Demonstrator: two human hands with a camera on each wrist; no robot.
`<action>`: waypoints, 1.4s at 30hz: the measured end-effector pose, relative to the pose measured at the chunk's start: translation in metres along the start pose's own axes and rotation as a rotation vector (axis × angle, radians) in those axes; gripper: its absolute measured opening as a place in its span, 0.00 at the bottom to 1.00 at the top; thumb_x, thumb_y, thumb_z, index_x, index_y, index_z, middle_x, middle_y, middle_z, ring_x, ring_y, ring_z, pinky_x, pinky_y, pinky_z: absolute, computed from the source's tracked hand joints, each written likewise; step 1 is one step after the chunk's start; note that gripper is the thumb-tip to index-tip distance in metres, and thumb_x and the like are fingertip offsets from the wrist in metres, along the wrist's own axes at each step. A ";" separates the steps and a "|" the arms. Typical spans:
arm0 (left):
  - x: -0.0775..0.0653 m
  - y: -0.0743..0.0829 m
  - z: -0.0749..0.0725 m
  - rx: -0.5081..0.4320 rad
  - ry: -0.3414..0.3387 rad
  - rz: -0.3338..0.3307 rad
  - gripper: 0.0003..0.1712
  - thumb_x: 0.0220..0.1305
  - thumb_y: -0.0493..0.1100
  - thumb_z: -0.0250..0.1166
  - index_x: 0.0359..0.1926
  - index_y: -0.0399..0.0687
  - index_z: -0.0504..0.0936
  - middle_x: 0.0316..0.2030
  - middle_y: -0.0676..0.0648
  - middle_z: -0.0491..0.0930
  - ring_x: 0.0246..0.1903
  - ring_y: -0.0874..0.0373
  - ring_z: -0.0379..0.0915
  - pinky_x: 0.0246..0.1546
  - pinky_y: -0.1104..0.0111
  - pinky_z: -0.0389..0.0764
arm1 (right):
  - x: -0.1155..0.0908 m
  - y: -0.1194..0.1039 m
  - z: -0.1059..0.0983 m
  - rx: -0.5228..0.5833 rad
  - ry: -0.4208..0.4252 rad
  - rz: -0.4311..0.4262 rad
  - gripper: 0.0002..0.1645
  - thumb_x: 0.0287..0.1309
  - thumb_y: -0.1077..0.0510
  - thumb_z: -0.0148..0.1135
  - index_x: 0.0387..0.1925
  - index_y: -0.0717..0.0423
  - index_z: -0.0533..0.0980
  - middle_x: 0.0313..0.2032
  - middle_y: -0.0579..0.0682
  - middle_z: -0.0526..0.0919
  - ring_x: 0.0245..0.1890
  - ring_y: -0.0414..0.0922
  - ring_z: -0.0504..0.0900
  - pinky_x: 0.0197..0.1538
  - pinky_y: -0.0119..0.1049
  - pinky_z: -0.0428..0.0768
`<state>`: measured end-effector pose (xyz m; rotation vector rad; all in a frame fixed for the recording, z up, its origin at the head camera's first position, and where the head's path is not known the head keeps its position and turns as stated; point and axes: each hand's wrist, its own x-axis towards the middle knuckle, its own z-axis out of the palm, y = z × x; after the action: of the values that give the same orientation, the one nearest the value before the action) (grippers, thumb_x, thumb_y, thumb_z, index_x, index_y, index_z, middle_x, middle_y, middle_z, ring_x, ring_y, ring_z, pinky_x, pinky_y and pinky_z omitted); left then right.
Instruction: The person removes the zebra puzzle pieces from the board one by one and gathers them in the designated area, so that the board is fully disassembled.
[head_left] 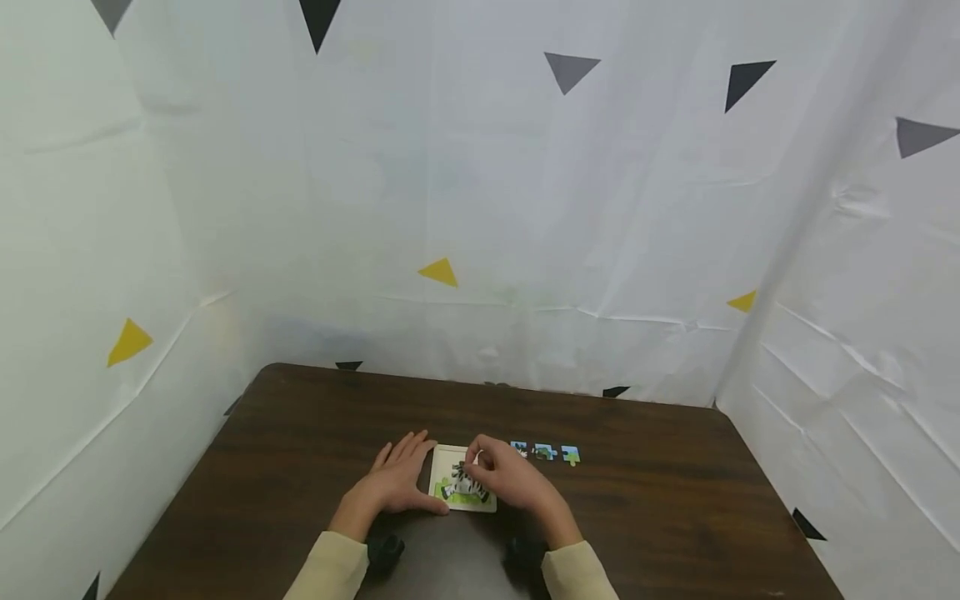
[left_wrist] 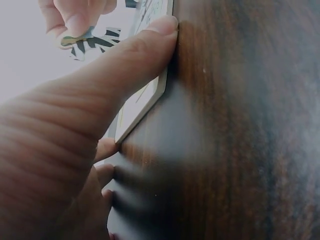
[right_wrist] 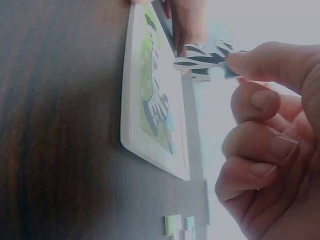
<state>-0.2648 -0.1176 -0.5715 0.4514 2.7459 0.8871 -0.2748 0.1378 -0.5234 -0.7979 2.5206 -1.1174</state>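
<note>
A shallow puzzle tray (head_left: 447,457) with a partly assembled zebra picture on green ground lies on the table. My left hand (head_left: 397,485) rests at its left side, fingers extended. In the left wrist view the thumb (left_wrist: 135,55) lies straight on the tray's near rim, and other fingertips touch the tray edge. Over the tray, my right hand (head_left: 519,483) pinches a black-and-white striped puzzle piece (right_wrist: 200,62) between thumb and index finger. That piece is held tilted above the tray, apart from it in the right wrist view. The right hand's other fingers are curled.
Several loose items lie near: three puzzle pieces, including a green-and-blue one (head_left: 571,455), sit in a row right of the tray. The dark wooden table (head_left: 675,492) has white cloth walls (head_left: 480,208) with triangles behind and beside it.
</note>
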 end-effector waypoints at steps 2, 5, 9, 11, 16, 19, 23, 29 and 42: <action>0.001 -0.002 0.003 -0.010 -0.009 -0.005 0.76 0.45 0.85 0.75 0.84 0.49 0.58 0.87 0.39 0.47 0.86 0.35 0.40 0.82 0.32 0.39 | -0.003 0.000 0.000 0.009 0.015 0.004 0.07 0.80 0.50 0.60 0.48 0.47 0.79 0.21 0.41 0.71 0.18 0.37 0.65 0.24 0.32 0.68; 0.002 -0.004 0.006 -0.013 -0.010 -0.003 0.76 0.45 0.85 0.75 0.84 0.49 0.58 0.87 0.39 0.47 0.86 0.35 0.39 0.82 0.32 0.38 | -0.009 0.001 -0.001 0.021 0.024 0.004 0.07 0.80 0.50 0.60 0.47 0.47 0.78 0.22 0.41 0.72 0.19 0.38 0.65 0.25 0.33 0.69; 0.002 -0.005 0.007 0.003 0.006 0.002 0.76 0.45 0.85 0.75 0.84 0.49 0.58 0.87 0.40 0.47 0.86 0.36 0.40 0.82 0.32 0.39 | -0.018 0.001 -0.004 0.046 0.020 0.007 0.08 0.81 0.51 0.59 0.46 0.50 0.77 0.23 0.42 0.72 0.19 0.38 0.65 0.27 0.34 0.70; 0.003 -0.006 0.007 0.010 0.011 0.000 0.76 0.45 0.85 0.75 0.85 0.49 0.57 0.87 0.40 0.47 0.86 0.36 0.40 0.83 0.33 0.39 | -0.021 0.000 -0.007 0.056 0.023 0.014 0.08 0.81 0.51 0.59 0.46 0.51 0.77 0.23 0.42 0.72 0.20 0.37 0.65 0.28 0.34 0.70; 0.004 -0.005 0.006 0.014 0.017 -0.004 0.77 0.44 0.84 0.76 0.84 0.49 0.57 0.87 0.39 0.47 0.86 0.34 0.40 0.82 0.32 0.39 | -0.030 0.001 -0.013 0.056 0.039 0.005 0.06 0.78 0.54 0.61 0.44 0.53 0.78 0.26 0.43 0.74 0.23 0.36 0.68 0.30 0.33 0.72; 0.003 -0.003 0.005 0.015 0.022 -0.007 0.77 0.43 0.84 0.76 0.84 0.49 0.58 0.87 0.39 0.48 0.86 0.34 0.41 0.82 0.31 0.41 | -0.035 0.003 -0.017 0.054 0.045 -0.003 0.05 0.78 0.57 0.60 0.44 0.54 0.77 0.28 0.43 0.76 0.25 0.35 0.70 0.32 0.33 0.73; 0.001 -0.001 0.003 0.009 0.020 -0.006 0.77 0.43 0.83 0.77 0.84 0.48 0.59 0.87 0.38 0.48 0.86 0.34 0.41 0.82 0.32 0.40 | -0.043 0.009 -0.023 0.046 0.058 0.000 0.05 0.78 0.57 0.60 0.44 0.54 0.78 0.28 0.43 0.75 0.25 0.35 0.70 0.33 0.33 0.73; 0.006 -0.010 0.010 0.015 0.025 -0.015 0.76 0.44 0.82 0.78 0.84 0.49 0.59 0.87 0.41 0.48 0.86 0.37 0.40 0.83 0.33 0.39 | -0.055 0.020 -0.037 0.050 0.064 0.025 0.06 0.79 0.57 0.59 0.44 0.55 0.78 0.29 0.43 0.75 0.26 0.35 0.70 0.35 0.34 0.74; 0.007 -0.011 0.011 0.007 0.035 -0.011 0.76 0.43 0.81 0.79 0.84 0.48 0.59 0.87 0.41 0.48 0.87 0.37 0.40 0.84 0.34 0.38 | -0.077 0.054 -0.078 0.062 0.050 0.108 0.08 0.77 0.60 0.60 0.42 0.64 0.78 0.31 0.48 0.79 0.29 0.39 0.72 0.35 0.34 0.72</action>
<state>-0.2705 -0.1175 -0.5881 0.4258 2.7815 0.8918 -0.2676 0.2590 -0.5103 -0.6171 2.5228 -1.1870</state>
